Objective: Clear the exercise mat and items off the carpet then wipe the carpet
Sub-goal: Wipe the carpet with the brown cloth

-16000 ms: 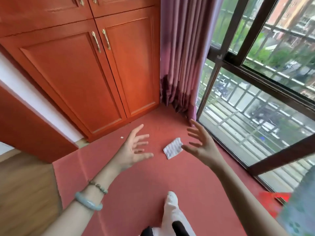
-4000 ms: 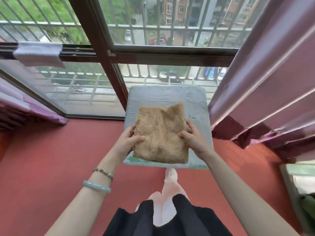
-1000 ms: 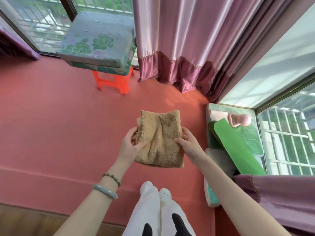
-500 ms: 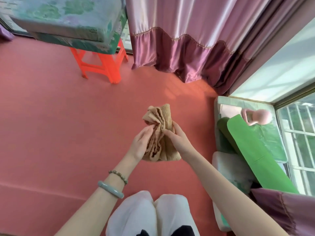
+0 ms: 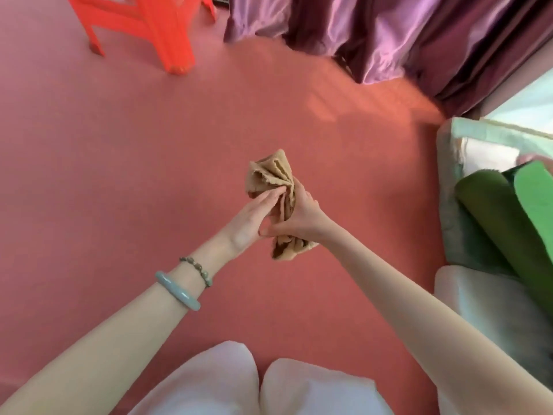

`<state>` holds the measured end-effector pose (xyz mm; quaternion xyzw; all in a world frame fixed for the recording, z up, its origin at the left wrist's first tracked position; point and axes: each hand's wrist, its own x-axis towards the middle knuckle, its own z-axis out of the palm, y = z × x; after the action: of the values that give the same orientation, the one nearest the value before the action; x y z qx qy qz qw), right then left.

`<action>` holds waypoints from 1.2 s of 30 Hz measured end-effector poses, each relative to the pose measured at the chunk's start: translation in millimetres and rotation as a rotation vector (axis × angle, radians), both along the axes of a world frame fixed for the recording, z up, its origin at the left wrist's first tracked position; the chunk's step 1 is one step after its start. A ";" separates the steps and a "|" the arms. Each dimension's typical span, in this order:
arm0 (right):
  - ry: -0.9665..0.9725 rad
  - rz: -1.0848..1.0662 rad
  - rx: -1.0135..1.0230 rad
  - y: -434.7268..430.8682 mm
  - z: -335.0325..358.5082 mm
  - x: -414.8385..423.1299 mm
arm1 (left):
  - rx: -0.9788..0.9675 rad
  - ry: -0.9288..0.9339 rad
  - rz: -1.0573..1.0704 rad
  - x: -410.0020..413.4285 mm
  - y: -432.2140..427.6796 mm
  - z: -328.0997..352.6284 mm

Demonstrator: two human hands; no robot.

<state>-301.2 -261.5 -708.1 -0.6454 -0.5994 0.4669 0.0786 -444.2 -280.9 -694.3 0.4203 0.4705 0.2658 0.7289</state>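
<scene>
— How were the fingers set?

— The right hand (image 5: 302, 218) had its fingers (image 5: 300, 191) curled round the middle of the cloth (image 5: 273, 172), clamping it into a bunch. The left hand (image 5: 250, 221) kept its fingers (image 5: 270, 196) straight and together, pressed flat on the cloth's left side.

— Which way did the cloth run?

— Lengthwise away from the person. One frilled end fanned out beyond the right hand and the other hung out by its wrist.

— And the carpet (image 5: 143, 151)?

— Straight below the cloth, apparently not touching it. The rolled green mat (image 5: 493, 223) lay well right of the cloth, on cushions (image 5: 449, 223). I judged the right hand would carry the cloth down to wipe, and the left need only lift away.
</scene>
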 end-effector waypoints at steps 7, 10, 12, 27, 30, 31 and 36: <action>0.191 -0.094 0.035 -11.0 -106.4 -3.2 | -0.008 -0.076 0.031 -5.5 -11.0 -116.2; 0.203 -0.119 0.013 -11.0 -133.6 -0.1 | 0.036 -0.042 0.036 -5.6 -9.6 -138.1; 0.143 -0.124 0.029 -8.3 -145.0 9.3 | 0.175 0.065 0.041 -17.8 -4.6 -143.2; -0.632 -0.058 0.252 -3.8 -204.5 50.3 | 0.292 1.500 0.004 -179.0 -27.4 -269.9; -0.610 0.104 0.324 -25.8 -206.5 17.2 | 0.271 1.493 -0.007 -180.5 -29.9 -275.7; -0.571 0.177 0.374 -36.6 -207.2 5.5 | 0.266 1.490 -0.006 -180.4 -29.5 -275.5; -0.348 0.612 0.556 -105.8 -213.8 -60.7 | 0.313 1.423 -0.011 -188.9 -32.5 -273.4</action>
<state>-361.8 -367.3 -922.0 -0.4618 -0.8697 0.1743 0.0056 -633.1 -313.4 -967.7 0.5932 0.7848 -0.0115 0.1791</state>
